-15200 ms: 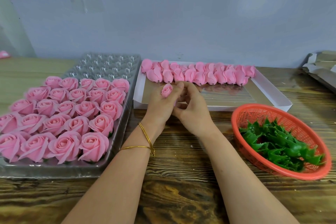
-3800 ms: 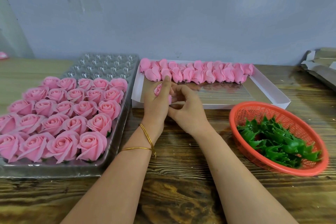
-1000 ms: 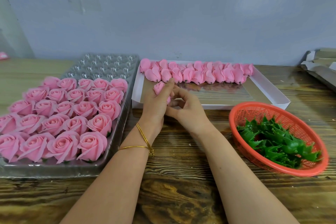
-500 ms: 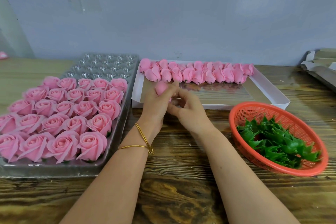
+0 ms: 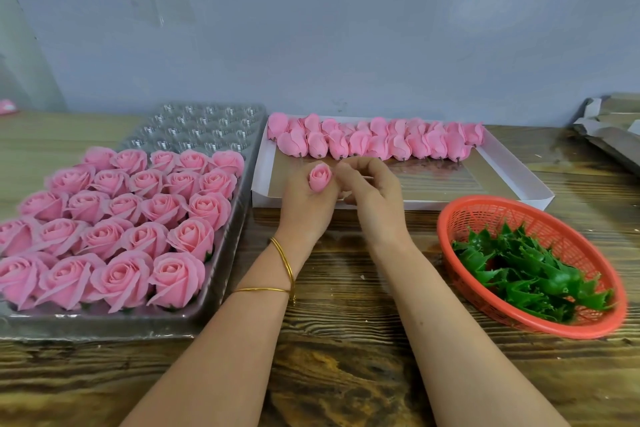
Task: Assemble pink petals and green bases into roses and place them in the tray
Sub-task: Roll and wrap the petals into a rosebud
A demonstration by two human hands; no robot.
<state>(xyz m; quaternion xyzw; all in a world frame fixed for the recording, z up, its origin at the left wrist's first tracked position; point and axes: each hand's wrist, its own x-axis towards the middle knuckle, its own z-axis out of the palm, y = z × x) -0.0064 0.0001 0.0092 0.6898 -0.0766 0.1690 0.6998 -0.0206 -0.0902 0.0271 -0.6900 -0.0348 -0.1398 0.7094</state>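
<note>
Wooden desk (image 5: 346,374) before a grey wall: the left hand (image 5: 303,208) grips a pink rosebud (image 5: 320,177) upright above the white box's (image 5: 519,189) near edge. The right hand (image 5: 375,204), fingers curled, meets the bud's side; whether it pinches anything is unclear. Finished roses (image 5: 176,277) fill the plastic tray (image 5: 207,317) at left, and green bases (image 5: 519,270) lie in the orange basket (image 5: 446,218) at right.

Bright, soft, even light; only faint shadows lie on the wooden table (image 5: 332,329) beneath the forearms. Small glints dot the far empty cups of the clear tray (image 5: 207,125). Wide-angle bending curves the left and right edges; the basket (image 5: 485,199) rim smears slightly
</note>
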